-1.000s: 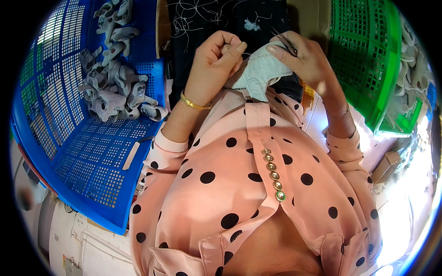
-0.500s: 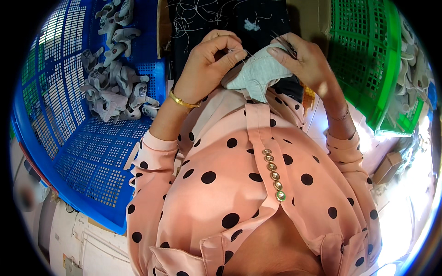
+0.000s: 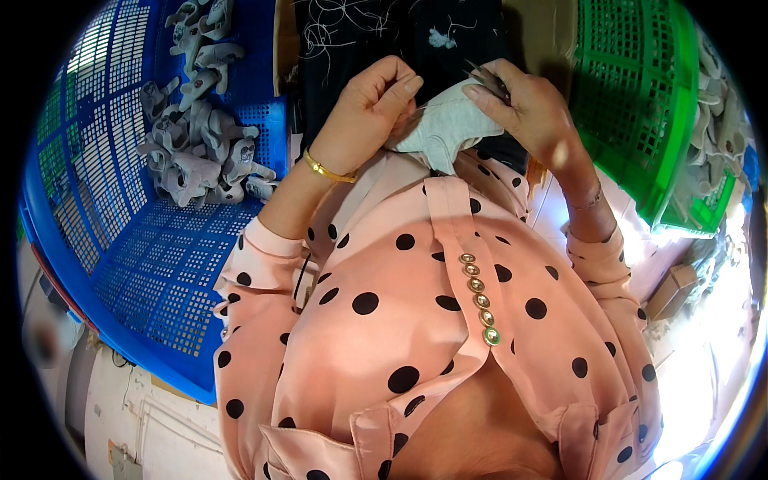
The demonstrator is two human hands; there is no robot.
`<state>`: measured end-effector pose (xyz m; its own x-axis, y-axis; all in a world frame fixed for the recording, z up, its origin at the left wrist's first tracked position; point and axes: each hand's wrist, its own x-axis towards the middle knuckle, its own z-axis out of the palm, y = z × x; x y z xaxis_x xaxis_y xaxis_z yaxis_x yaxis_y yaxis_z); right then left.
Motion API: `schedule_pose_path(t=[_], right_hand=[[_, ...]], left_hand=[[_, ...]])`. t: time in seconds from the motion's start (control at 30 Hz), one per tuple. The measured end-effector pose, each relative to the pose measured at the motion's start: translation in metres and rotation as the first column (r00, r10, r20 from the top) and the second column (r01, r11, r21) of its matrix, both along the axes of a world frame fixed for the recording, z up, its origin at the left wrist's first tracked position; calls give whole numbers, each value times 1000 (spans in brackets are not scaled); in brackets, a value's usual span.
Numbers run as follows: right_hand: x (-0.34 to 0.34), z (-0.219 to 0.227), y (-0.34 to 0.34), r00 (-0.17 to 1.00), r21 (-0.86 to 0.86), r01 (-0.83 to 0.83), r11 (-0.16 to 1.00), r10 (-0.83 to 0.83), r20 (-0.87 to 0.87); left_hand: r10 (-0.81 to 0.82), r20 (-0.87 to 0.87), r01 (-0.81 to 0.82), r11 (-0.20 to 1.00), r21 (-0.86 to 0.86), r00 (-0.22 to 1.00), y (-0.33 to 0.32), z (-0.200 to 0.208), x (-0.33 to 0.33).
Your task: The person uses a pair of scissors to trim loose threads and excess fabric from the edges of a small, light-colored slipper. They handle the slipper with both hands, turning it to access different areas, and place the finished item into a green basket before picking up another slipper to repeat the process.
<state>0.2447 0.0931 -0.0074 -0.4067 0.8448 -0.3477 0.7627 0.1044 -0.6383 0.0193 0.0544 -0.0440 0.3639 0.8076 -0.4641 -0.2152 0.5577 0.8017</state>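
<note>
A small pale grey sewn fabric piece (image 3: 444, 120) with a narrow tab lies over my lap, between my hands. My right hand (image 3: 524, 108) grips its far right edge and also holds dark pointed snips (image 3: 488, 80), whose tips stick out beyond the fabric. At the piece's left end is my left hand (image 3: 376, 104), thumb and forefinger pinched together. What that pinch holds, if anything, is too small to make out. My left hand's lower fingers are partly hidden behind the thumb side, close to the fabric.
To the left stands a blue plastic basket (image 3: 152, 280) with a heap of similar grey sewn pieces (image 3: 196, 156). A green basket (image 3: 632, 120) is at the right, with more grey pieces (image 3: 720, 120) beyond it. Loose white threads (image 3: 344, 20) and a fluff tuft (image 3: 441, 38) lie on dark cloth.
My left hand has drawn slightly left and its pinch has come away from the fabric's top edge. The right hand keeps the piece and the snips, with the snips tilted a little differently.
</note>
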Motion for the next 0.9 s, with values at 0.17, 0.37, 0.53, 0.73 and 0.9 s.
schedule_pose_path(t=[0.17, 0.37, 0.53, 0.73, 0.9], right_hand=[[-2, -5, -3, 999, 33, -25, 999, 26, -25], [2, -8, -4, 996, -8, 7, 1000, -7, -86], [1, -7, -6, 998, 138, -51, 989, 54, -16], [10, 1, -4, 969, 429, -236, 872, 180, 166], [1, 33, 15, 855, 395, -508, 765, 396, 334]], left_hand=[[-56, -394, 177, 944, 278, 917, -3, 3, 0], [165, -690, 547, 492, 677, 705, 8, 11, -1], [-183, -243, 223, 963, 148, 952, 7, 3, 4], [200, 158, -186, 978, -99, 967, -7, -1, 28], [222, 229, -209, 975, -79, 948, -9, -7, 27]])
